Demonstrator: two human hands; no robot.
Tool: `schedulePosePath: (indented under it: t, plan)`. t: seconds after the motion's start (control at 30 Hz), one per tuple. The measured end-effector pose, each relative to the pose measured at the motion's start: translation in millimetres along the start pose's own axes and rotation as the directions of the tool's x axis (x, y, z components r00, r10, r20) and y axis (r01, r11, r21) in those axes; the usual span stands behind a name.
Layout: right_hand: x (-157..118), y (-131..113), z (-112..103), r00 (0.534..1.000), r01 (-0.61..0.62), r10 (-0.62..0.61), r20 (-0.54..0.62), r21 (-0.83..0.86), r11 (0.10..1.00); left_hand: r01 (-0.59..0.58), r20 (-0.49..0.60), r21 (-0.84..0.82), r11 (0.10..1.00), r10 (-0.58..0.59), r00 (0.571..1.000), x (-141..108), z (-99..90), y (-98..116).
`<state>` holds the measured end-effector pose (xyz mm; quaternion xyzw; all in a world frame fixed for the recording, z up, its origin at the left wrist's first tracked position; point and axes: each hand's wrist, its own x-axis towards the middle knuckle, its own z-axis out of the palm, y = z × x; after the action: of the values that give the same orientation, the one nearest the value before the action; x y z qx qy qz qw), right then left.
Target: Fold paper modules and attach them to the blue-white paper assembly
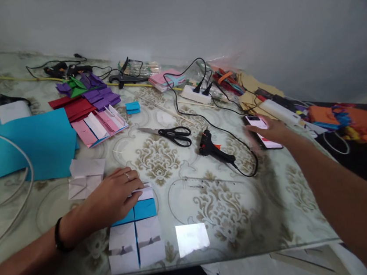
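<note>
My left hand (pixel 118 193) rests on a folded white and blue paper piece (pixel 145 208) near the table's front edge, its fingers bent over the upper white fold. Whether those fingers pinch the paper is unclear. At the right, my right hand (pixel 268 128) holds a phone (pixel 264 136) with a lit screen, the thumb lying across it. A black glue gun (pixel 214 149) lies left of the phone, its cord looping round beside it. Black-handled scissors (pixel 173 134) lie open in the middle. Left of my left hand is a folded white paper (pixel 87 177).
Blue sheets (pixel 35 145) lie at the left, with pink, red and purple folded papers (pixel 101 98) behind. A white power strip (pixel 196 94), cables and more glue guns (pixel 66 70) line the back. Coloured papers (pixel 360 121) are heaped at the far right.
</note>
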<state>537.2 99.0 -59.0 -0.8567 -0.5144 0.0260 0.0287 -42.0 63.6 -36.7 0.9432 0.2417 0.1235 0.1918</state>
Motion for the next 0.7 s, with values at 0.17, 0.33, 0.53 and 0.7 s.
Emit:
schedulePosePath:
  t: [0.17, 0.33, 0.53, 0.7]
  plan:
    - [-1.0, 10.5, -1.1, 0.999, -0.046, 0.044, 0.025, 0.070, 0.997, -0.003, 0.011, -0.006, 1.000, 0.003, 1.000, 0.2, -1.0, -0.2]
    - [-8.6, 18.8, -1.8, 0.998, -0.052, 0.049, 0.027, 0.108, 0.993, -0.002, 0.021, -0.008, 1.000, 0.003, 1.000, 0.2, -0.9, -1.0]
    - [-13.6, 17.6, -4.0, 0.999, -0.052, 0.050, 0.022, 0.079, 0.996, -0.016, 0.006, 0.014, 1.000, 0.016, 1.000, 0.8, -0.5, -1.5]
    - [-11.2, 16.1, -4.2, 0.999, -0.029, 0.030, -0.015, 0.039, 0.999, -0.012, 0.015, -0.001, 1.000, 0.012, 1.000, 1.2, -1.3, -1.0]
